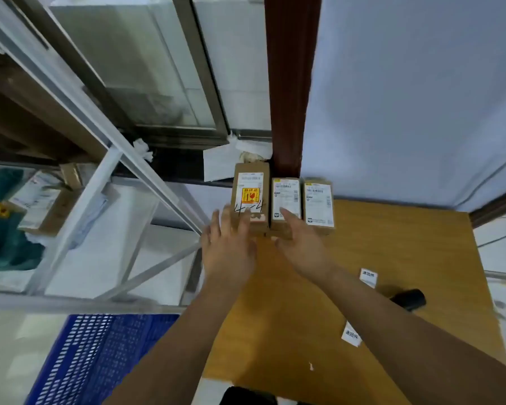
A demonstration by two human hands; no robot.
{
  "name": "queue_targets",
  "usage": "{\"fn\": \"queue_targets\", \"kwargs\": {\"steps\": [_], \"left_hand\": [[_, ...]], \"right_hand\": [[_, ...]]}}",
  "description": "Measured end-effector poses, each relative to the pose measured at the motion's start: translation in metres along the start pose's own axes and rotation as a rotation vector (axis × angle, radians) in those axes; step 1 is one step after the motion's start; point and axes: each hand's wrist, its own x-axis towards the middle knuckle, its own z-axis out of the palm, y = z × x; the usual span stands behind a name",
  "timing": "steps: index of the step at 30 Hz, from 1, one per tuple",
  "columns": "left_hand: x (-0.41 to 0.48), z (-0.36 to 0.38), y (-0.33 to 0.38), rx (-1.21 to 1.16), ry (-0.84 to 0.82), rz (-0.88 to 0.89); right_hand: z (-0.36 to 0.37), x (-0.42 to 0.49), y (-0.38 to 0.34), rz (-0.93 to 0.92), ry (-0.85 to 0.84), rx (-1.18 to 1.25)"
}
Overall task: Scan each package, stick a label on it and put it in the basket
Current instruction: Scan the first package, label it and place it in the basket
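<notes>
Closest, basket: 1 blue slotted basket, low at the left of the table; no package shows in it.
Labels: 2 white printed slips, loose on the table's right part, apart from each other.
Scanner: 1 dark handheld unit lying just beside the farther slip; blurred.
Left hand: fingers straight and spread, grasping nothing, tips at the near end of the left package.
Right hand: fingers loose and extended, nothing held, forefinger over the middle package.
Packages: 3 small brown cartons, each with a white shipping sheet, side by side at the table's far edge; the right package is untouched.
Handling: probably light and stiff. The left one carries a yellow fragile sticker, so lift gently by the long sides, not the top.
</notes>
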Motion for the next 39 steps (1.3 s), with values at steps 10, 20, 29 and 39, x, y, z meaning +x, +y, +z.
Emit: {"fn": "queue_targets", "kwargs": {"steps": [10, 20, 29, 39], "left_hand": [[0.099, 0.049, -0.034, -1.086, -0.318, -0.522], [0.058, 0.067, -0.055, -1.287, -0.101, -0.379], [-0.056, 0.02, -0.051, -1.523, -0.275, -0.41], [-0.164, 0.073, 0.04, -1.303, -0.466, -0.322]], "right_hand": [[0.067, 0.076, -0.013, 0.139, 0.114, 0.042], [0.08, 0.038, -0.024, 0.185, 0.308, 0.326], [0.052, -0.061, 0.01, 0.217, 0.155, 0.457], [0.027, -0.166, 0.125, 0.392, 0.047, 0.549]]}}
